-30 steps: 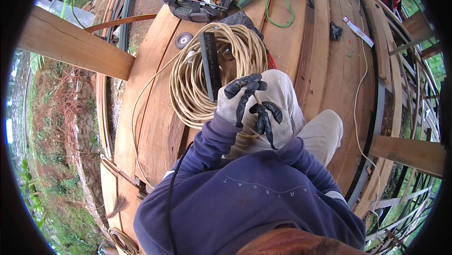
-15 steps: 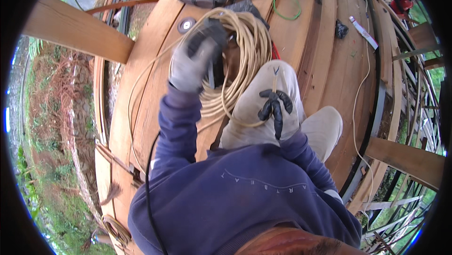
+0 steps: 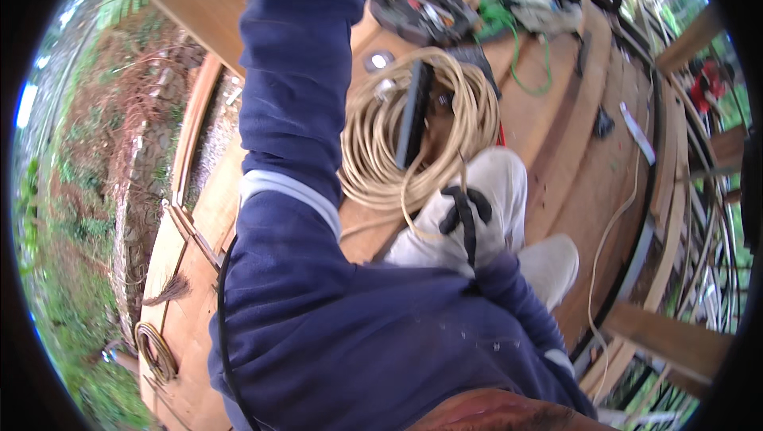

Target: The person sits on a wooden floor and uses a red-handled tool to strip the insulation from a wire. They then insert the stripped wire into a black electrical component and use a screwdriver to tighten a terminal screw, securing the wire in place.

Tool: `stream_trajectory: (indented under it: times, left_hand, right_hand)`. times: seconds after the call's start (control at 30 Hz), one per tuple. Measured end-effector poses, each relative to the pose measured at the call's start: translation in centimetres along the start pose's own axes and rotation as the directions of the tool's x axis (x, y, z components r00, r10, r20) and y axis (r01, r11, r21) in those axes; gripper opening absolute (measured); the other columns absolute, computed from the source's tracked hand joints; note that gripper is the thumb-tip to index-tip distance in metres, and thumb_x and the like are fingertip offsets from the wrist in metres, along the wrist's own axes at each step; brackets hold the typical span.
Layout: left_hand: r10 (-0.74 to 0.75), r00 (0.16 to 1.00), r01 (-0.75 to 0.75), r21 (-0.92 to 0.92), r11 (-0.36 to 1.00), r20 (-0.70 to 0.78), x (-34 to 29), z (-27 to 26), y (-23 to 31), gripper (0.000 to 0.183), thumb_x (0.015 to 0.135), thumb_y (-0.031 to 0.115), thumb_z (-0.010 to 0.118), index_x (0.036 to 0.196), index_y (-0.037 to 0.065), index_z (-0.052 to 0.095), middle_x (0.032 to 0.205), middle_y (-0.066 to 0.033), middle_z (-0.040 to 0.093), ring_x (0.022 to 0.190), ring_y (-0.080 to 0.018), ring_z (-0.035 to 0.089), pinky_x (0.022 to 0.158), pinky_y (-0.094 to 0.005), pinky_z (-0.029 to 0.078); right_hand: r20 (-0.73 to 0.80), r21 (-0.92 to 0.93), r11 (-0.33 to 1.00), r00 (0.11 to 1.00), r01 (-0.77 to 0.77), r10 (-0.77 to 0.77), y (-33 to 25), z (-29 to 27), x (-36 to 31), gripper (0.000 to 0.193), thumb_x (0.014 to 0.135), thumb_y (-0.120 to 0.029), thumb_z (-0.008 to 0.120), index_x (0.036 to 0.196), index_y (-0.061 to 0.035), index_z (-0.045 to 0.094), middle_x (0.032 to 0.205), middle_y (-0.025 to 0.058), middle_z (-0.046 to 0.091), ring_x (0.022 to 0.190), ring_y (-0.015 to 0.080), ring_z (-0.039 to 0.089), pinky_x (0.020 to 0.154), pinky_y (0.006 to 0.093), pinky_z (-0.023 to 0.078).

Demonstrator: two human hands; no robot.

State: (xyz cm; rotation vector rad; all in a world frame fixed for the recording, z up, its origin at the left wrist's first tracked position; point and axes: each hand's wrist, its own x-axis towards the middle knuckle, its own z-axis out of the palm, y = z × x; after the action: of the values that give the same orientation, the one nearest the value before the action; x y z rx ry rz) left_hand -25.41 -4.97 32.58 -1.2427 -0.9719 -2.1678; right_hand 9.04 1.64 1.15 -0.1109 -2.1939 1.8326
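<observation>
Left sleeve (image 3: 294, 81): extended past the upper edge; left hand out of view, finger state cannot be told.
Coil (image 3: 362, 161): laid on planks (image 3: 556, 161) near the knee (image 3: 505, 176); judged heavy overall, springy, best lifted by several strands together.
Bar (image 3: 412, 121): rested across the coil; judged rigid.
Right hand (image 3: 472, 223): fingers nearly closed, cable end (image 3: 463, 175) pinched over the thigh; judged light, bendable, best gripped just behind the tip.
</observation>
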Motion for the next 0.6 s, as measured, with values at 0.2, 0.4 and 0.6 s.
stream_trajectory:
  times: [0.2, 0.4, 0.6]
  left_hand:
    - [-0.316, 0.866, 0.041, 0.575, 0.817, 0.387, -1.2, -1.7, 4.2, 0.024, 0.097, 0.021, 0.061, 0.108, 0.002, 0.072, 0.091, -0.0072, 0.074, 0.082, -0.0161, 0.070, 0.077, -0.0307, 0.056]
    - [-0.918, 0.183, 0.089, 0.924, 0.372, 0.352, -16.6, -10.5, 8.3, 0.030, 0.091, 0.017, 0.066, 0.119, 0.007, 0.069, 0.095, -0.0098, 0.075, 0.081, -0.0180, 0.070, 0.077, -0.0323, 0.057]
    - [-0.834, 0.547, 0.404, 0.895, 0.190, -0.070, -34.8, -15.0, 2.8, 0.046, 0.088, 0.032, 0.072, 0.124, 0.005, 0.063, 0.102, -0.0186, 0.072, 0.097, -0.0327, 0.069, 0.087, -0.0393, 0.053]
  right_hand:
    - [-0.070, 0.481, 0.858, 0.968, -0.178, 0.239, 1.5, -0.7, -1.1, 0.041, 0.106, -0.030, 0.049, 0.124, 0.0066, 0.057, 0.072, 0.0078, 0.065, 0.066, 0.0159, 0.063, 0.066, 0.0274, 0.051]
    - [-0.100, 0.648, 0.748, 0.958, -0.142, 0.268, 1.1, -0.8, -1.2, 0.037, 0.106, -0.024, 0.049, 0.126, 0.0071, 0.053, 0.064, 0.0006, 0.053, 0.056, 0.0097, 0.052, 0.059, 0.0264, 0.046]
    - [-0.276, 0.573, 0.807, 0.894, -0.141, 0.352, -1.0, -2.7, -1.1, 0.039, 0.107, -0.024, 0.047, 0.134, 0.0037, 0.052, 0.059, 0.0002, 0.050, 0.049, 0.0090, 0.045, 0.052, 0.0258, 0.042]
